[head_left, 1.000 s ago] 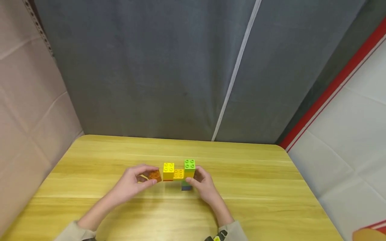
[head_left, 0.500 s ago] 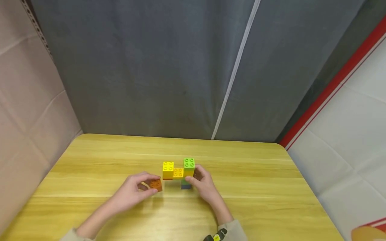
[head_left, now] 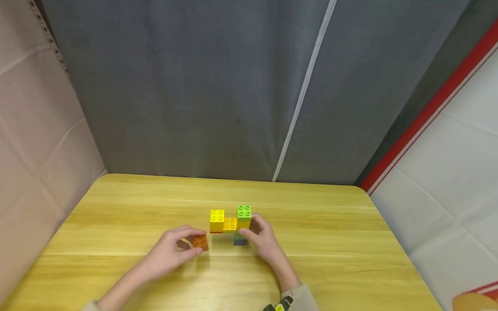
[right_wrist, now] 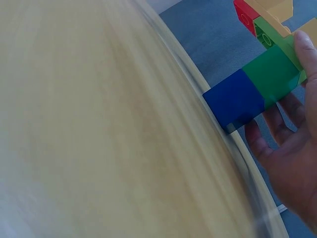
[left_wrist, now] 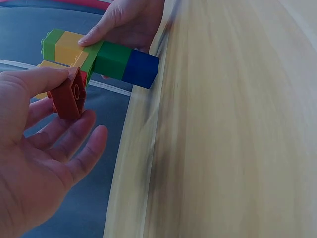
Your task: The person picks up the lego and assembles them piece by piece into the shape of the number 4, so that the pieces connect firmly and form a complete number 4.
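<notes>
My left hand (head_left: 167, 250) pinches an orange-brown toy brick (head_left: 200, 242) between thumb and fingers, its studs up in the head view. Just right of it, apart in that view, stands a built brick structure. My right hand (head_left: 266, 239) grips its column between thumb and fingers. That column has a blue brick (right_wrist: 235, 100) at the bottom, a dark green brick (right_wrist: 271, 77) above it, then light green, yellow-orange and a light green top brick (head_left: 244, 211). Toward the left a yellow-orange piece (head_left: 230, 224) juts out, bearing a yellow brick (head_left: 217, 220); a red piece (right_wrist: 245, 17) sits underneath.
The wooden table (head_left: 330, 242) lies under both hands. A grey curtain (head_left: 194, 95) hangs behind its far edge, with pale cloth walls (head_left: 46, 129) at the sides. Something rounded and orange-tan (head_left: 472, 302) shows at the lower right corner.
My left hand has moved the orange-brown brick nearer to me, from beside the structure's jutting arm to lower in the head view. The right hand and the structure have stayed almost still.
</notes>
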`<act>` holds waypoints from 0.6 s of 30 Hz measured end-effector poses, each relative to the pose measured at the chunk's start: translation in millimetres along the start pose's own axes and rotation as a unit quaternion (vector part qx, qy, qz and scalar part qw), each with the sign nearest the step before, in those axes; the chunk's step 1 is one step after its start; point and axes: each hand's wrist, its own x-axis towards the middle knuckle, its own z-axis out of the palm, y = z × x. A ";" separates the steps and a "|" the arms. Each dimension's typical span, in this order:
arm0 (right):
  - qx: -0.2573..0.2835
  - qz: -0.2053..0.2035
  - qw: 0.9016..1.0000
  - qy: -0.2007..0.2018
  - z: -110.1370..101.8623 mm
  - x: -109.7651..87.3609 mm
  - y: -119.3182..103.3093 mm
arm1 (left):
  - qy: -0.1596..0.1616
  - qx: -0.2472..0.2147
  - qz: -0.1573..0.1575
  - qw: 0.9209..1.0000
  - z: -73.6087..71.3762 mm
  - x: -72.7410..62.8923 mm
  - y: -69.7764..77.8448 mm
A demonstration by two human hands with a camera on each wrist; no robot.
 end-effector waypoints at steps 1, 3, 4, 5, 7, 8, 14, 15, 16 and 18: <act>-0.001 0.001 1.000 0.002 0.1 -0.1 -0.4 | 0.000 -0.001 -0.005 1.000 -0.4 0.3 0.9; -0.004 0.001 1.000 0.004 0.2 -0.2 -1.1 | 0.000 0.002 -0.013 1.000 -0.7 0.4 2.0; -0.004 0.002 1.000 0.004 0.3 -0.2 -1.5 | -0.001 0.003 -0.016 1.000 -0.5 0.6 2.0; -0.004 0.001 1.000 0.004 0.2 -0.1 -1.4 | -0.001 0.004 -0.019 1.000 -0.3 0.6 2.0; -0.005 0.002 1.000 0.004 0.1 0.5 -1.0 | -0.002 0.006 -0.023 1.000 0.1 0.9 1.7; -0.005 0.002 1.000 0.003 0.0 0.7 -0.9 | -0.002 0.007 -0.024 1.000 0.3 0.9 1.3; -0.001 0.001 1.000 0.004 -0.3 0.7 -1.9 | 0.008 0.008 -0.014 1.000 0.3 2.9 1.8; 0.000 0.002 1.000 0.004 -0.3 0.7 -2.0 | 0.011 0.008 -0.009 1.000 0.1 3.4 2.0; 0.001 0.002 1.000 0.004 -0.4 0.6 -2.1 | 0.013 0.007 -0.004 1.000 -0.1 4.1 2.2; 0.001 0.002 1.000 0.004 -0.6 0.5 -2.4 | 0.017 0.005 0.007 1.000 -0.7 5.6 2.9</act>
